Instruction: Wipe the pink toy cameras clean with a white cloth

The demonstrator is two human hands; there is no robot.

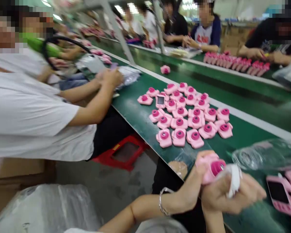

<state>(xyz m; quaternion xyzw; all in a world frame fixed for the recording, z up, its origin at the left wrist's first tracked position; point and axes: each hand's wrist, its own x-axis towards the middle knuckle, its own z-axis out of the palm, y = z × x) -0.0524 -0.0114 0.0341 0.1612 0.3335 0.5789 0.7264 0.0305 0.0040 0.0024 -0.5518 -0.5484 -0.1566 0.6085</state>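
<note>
Low in the frame, right of centre, the left hand (pixel 192 186) comes in from the lower left with a bracelet (pixel 163 202) at the wrist, its fingers curled around a pink toy camera (pixel 210 166), lens facing up and right. The right hand (pixel 229 195) sits just beside it, thumb and fingers pinching a white cloth (pixel 234 179) against the lens. Both hover over the near edge of the green belt (pixel 133 110). Above them, mid-frame, lies a cluster of pink cameras (pixel 184 116); a clear bag (pixel 266 155) lies at right.
</note>
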